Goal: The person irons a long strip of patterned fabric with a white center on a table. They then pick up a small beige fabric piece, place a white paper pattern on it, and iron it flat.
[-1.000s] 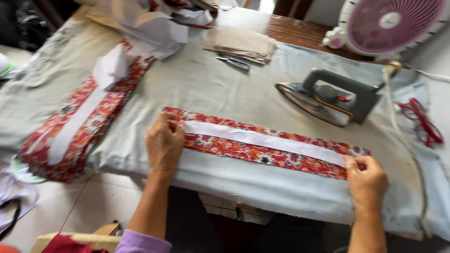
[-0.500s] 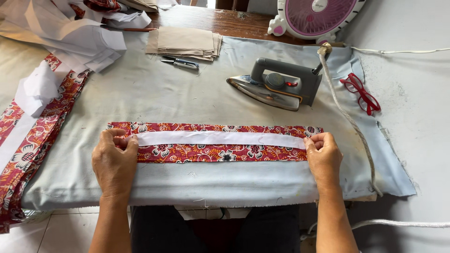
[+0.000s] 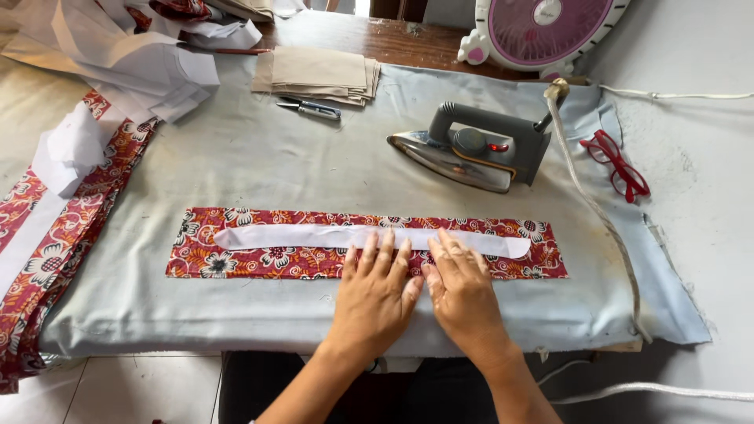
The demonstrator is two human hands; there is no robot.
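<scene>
left hand (image 3: 375,292) | right hand (image 3: 463,286) | flat (side by side) on floral strip (image 3: 236,255)

Both hands flat, side by side on red floral fabric strip (image 3: 236,255) at lower centre, left hand (image 3: 375,294) and right hand (image 3: 463,292) touching. Bare grey cloth open left of hands and above strip. Iron (image 3: 479,149) blocks upper right, its cord (image 3: 593,212) runs down right edge. Snips (image 3: 310,107) and folded beige pieces (image 3: 318,74) at upper centre
</scene>
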